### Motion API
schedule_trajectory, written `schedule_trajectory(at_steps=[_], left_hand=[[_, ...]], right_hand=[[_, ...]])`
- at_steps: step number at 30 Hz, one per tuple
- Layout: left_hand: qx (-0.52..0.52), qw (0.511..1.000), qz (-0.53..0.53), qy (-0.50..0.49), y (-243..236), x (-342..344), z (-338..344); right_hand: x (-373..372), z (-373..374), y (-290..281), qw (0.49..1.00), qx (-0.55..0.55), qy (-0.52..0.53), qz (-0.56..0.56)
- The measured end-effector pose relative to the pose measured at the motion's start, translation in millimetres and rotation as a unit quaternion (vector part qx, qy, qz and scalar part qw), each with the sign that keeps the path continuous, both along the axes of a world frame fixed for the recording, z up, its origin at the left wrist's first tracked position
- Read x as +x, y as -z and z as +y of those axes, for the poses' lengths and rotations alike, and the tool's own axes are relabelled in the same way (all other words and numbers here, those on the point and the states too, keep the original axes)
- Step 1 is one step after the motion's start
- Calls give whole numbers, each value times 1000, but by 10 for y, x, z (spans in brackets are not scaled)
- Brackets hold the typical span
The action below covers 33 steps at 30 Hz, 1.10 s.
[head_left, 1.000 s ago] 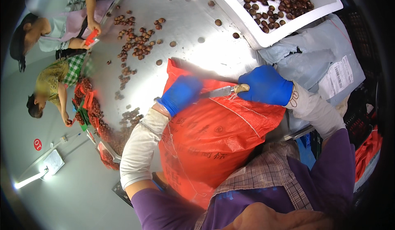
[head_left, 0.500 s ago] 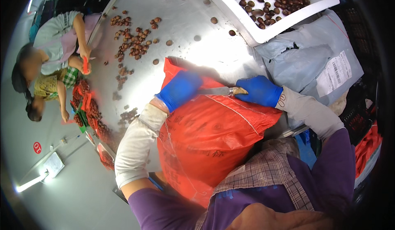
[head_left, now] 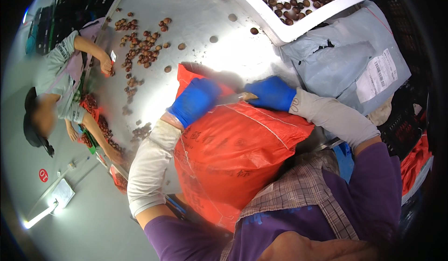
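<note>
A large red woven sack stands at the near edge of the metal table, its upper part folded over. My left hand, in a blue glove, is closed on the sack's top; its fingers are blurred. In my right hand, also blue-gloved, is a knife with a pale handle. The blade points left across the sack's top edge, and its tip runs up to my left hand. Whether the blade touches the sack cannot be made out. Light sleeve covers wrap both my forearms.
Chestnuts lie scattered over the metal table. At the far right is a white tray of chestnuts, beside a grey plastic bag. A co-worker reaches over the table's left side, near red net bags. Black crates stand right.
My right hand has moved left with the knife, bringing it closer to my left hand. The co-worker has shifted, with one hand now farther up the table. The whole view has shifted slightly.
</note>
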<state>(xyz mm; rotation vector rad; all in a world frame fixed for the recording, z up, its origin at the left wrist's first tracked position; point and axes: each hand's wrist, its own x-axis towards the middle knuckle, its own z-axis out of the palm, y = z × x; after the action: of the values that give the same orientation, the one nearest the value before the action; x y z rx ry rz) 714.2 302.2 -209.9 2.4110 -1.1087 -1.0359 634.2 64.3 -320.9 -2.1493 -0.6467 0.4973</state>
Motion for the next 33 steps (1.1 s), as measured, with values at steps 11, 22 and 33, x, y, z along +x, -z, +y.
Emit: schedule_trajectory(at_steps=[11, 22, 33], left_hand=[[-77, 955, -188, -215, -250, 236, 403], [8, 814, -258, -521, 149, -512, 1158], [-178, 931, -19, -317, 5, -462, 193]], right_hand=[[192, -248, -236, 986, -18, 152, 68], [523, 353, -353, 975, 174, 66, 123], [532, 528, -539, 939, 214, 134, 234]])
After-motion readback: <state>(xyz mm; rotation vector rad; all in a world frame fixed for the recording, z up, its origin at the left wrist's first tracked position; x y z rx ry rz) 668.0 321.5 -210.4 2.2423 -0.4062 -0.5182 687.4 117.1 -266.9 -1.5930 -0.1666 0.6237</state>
